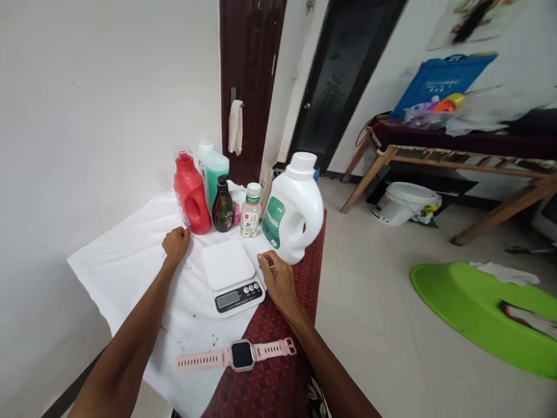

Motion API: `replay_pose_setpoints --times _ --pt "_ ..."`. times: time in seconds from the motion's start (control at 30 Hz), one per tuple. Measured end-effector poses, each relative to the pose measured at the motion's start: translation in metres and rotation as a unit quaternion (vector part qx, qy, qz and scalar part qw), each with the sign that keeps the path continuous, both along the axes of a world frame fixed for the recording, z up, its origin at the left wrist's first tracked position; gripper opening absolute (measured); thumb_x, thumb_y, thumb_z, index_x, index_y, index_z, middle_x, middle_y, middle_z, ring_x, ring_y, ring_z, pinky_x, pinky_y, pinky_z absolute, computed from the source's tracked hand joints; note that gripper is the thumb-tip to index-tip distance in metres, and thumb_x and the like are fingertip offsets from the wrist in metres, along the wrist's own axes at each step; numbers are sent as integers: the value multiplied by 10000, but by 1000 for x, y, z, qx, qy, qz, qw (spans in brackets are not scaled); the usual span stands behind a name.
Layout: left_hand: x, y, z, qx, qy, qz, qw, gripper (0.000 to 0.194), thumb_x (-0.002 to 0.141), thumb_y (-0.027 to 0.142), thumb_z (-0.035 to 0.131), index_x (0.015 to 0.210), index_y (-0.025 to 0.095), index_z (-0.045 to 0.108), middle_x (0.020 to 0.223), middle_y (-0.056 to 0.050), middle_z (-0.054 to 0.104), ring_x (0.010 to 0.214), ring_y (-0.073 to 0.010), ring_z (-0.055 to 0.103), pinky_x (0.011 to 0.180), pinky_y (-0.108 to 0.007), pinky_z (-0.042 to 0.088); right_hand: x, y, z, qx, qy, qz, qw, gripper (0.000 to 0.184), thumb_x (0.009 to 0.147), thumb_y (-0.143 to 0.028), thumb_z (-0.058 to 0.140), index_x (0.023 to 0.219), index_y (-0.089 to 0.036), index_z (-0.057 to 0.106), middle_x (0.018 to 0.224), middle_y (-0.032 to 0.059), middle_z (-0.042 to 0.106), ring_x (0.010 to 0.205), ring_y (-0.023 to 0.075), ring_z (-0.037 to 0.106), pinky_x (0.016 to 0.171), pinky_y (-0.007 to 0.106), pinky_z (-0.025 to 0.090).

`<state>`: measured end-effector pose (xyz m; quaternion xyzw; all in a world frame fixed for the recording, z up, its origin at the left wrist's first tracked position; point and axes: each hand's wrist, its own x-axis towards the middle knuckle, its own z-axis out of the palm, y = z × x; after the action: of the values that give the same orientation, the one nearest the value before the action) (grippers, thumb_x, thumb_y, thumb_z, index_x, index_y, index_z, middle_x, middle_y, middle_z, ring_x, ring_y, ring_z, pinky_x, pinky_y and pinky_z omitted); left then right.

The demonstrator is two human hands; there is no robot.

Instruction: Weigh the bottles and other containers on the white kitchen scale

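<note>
My left hand (176, 244) rests on the white cloth (126, 244), its fingers curled closed, close to the base of a red detergent bottle (191, 197). Nothing shows in its grasp. On the other side of a white digital kitchen scale (230, 267), my right hand (277, 276) has its fingers curled in with no object visible in them. It is beside the scale's right edge, just in front of a big white detergent jug (300, 197). The scale's platform is bare. Nearer to me lies a pink-strapped smartwatch (242, 355), strap stretched out flat.
Behind the scale stand a dark pump bottle (223, 206), a small white-capped bottle (251, 215) and a green bottle (216, 171). Dark red patterned cloth (261, 383) covers the table's right side. Right of it are a green tub (461, 302), a white bucket (404, 203) and a wooden bench (369, 180).
</note>
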<state>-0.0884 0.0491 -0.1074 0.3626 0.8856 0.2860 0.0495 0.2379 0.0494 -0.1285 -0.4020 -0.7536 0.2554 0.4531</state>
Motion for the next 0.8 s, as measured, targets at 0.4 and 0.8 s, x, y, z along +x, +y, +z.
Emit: replay_pose_setpoints --times 0.4,0.8 --pt "23 -42 34 147 -27 -45 988 323 1005 461 572 778 232 558 737 -42 656 694 -222 637 684 -333 491 -14 44 -45 29 54 33 998 257 950 -118 529 937 -217 766 1067 130 800 1041 279 731 996 431 585" --pt "83 6 76 296 11 -15 955 306 1069 493 586 1138 198 546 1333 -173 668 1105 -222 673 979 -376 552 -15 44 -46 35 53 23 998 225 977 -135 549 892 -204 745 1103 155 795 1055 291 719 1014 441 570"
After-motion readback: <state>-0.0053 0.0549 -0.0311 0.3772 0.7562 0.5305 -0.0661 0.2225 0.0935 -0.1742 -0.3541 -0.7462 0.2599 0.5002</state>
